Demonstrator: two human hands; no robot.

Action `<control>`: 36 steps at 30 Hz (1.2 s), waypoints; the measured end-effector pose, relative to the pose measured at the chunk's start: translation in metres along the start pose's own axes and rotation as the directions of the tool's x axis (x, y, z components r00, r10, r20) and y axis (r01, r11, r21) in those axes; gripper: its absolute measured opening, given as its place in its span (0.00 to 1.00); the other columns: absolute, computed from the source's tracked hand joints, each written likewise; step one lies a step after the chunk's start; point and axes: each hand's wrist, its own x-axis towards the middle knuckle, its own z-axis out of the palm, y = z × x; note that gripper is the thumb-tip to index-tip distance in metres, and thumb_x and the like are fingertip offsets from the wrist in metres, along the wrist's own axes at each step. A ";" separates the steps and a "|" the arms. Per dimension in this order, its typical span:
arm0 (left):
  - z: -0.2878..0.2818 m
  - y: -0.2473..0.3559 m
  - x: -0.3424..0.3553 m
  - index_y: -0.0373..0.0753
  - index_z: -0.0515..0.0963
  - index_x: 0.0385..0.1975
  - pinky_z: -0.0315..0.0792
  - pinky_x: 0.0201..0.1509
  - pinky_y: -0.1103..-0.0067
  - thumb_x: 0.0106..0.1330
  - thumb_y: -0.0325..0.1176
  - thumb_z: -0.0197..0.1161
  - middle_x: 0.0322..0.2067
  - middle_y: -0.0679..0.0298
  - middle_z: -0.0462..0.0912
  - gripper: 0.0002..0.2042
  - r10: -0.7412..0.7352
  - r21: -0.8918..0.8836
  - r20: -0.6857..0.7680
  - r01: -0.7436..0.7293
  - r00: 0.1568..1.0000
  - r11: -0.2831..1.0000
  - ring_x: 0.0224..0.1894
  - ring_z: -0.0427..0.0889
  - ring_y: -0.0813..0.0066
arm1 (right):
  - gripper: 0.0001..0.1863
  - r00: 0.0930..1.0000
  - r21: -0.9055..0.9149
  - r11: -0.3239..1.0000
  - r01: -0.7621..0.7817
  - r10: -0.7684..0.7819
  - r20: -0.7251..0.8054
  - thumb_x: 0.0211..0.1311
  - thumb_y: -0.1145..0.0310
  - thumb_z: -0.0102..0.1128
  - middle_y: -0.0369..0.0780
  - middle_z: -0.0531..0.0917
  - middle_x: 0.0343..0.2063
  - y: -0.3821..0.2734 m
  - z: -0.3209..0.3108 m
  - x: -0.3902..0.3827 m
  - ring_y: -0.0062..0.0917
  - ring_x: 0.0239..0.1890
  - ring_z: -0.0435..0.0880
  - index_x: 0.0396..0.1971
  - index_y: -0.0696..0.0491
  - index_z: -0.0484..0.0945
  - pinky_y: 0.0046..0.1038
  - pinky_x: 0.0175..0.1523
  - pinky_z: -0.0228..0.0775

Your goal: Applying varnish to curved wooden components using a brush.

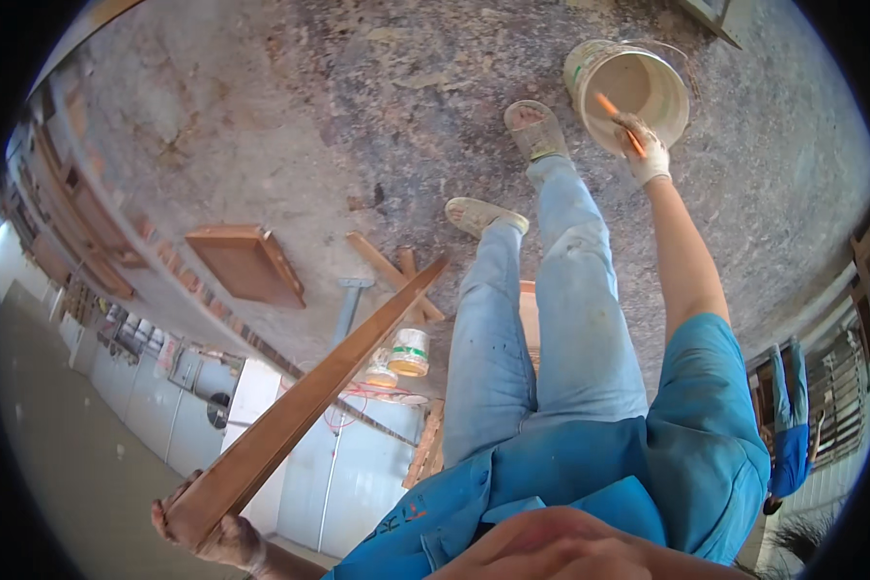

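At the lower left, my left hand (224, 541) grips the near end of a long brown wooden board (304, 406). The board slants away, its far end narrowing beside my legs. My right hand (645, 147), in a stained whitish glove, is closed around a slim orange-handled tool (621, 124). Its working end cannot be made out. That hand is in front of the rim of a white bucket (681, 97), which has a wire handle and pale contents or residue inside; whether they touch cannot be told.
A brown wooden panel (246, 263) lies on the stained floor to the left. Crossed wood strips (382, 261) and a small white tub with a green band (411, 353) are near the board. Several panels (72, 208) stand along the far left. Another person in blue (793, 425) is at the right.
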 end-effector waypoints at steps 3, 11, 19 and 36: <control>-0.069 0.024 -0.014 0.41 0.57 0.64 0.72 0.53 0.69 0.53 0.25 0.68 0.46 0.56 0.75 0.37 0.049 -0.063 0.012 -0.048 0.999 0.997 0.47 0.78 0.61 | 0.16 0.965 -0.090 0.978 0.189 -0.167 0.201 0.56 0.73 0.58 0.33 0.83 0.44 0.014 0.001 -0.016 0.28 0.47 0.81 0.45 0.47 0.81 0.25 0.52 0.71; -0.207 0.033 -0.069 0.44 0.57 0.63 0.67 0.57 0.65 0.52 0.31 0.66 0.48 0.54 0.75 0.37 0.152 -0.169 -0.230 -0.193 0.961 0.967 0.51 0.75 0.58 | 0.16 0.918 0.431 0.822 -0.372 0.257 0.302 0.60 0.67 0.59 0.35 0.83 0.42 -0.022 -0.046 -0.011 0.26 0.42 0.80 0.48 0.50 0.79 0.24 0.49 0.71; -0.173 -0.037 -0.079 0.46 0.56 0.63 0.62 0.62 0.61 0.51 0.35 0.63 0.51 0.53 0.74 0.36 0.193 -0.284 -0.447 -0.343 0.873 0.895 0.55 0.72 0.55 | 0.20 0.825 0.823 0.091 -0.560 0.148 0.545 0.59 0.67 0.62 0.38 0.79 0.48 -0.087 -0.060 0.015 0.28 0.46 0.77 0.52 0.55 0.75 0.31 0.52 0.69; -0.140 -0.165 -0.134 0.38 0.55 0.65 0.64 0.61 0.70 0.55 0.27 0.55 0.57 0.52 0.71 0.34 -0.558 -0.570 -0.093 0.415 0.825 0.709 0.55 0.73 0.61 | 0.18 0.532 0.541 0.095 -0.836 -0.105 0.840 0.51 0.79 0.64 0.45 0.83 0.40 -0.298 0.164 0.032 0.29 0.40 0.82 0.44 0.64 0.78 0.24 0.47 0.75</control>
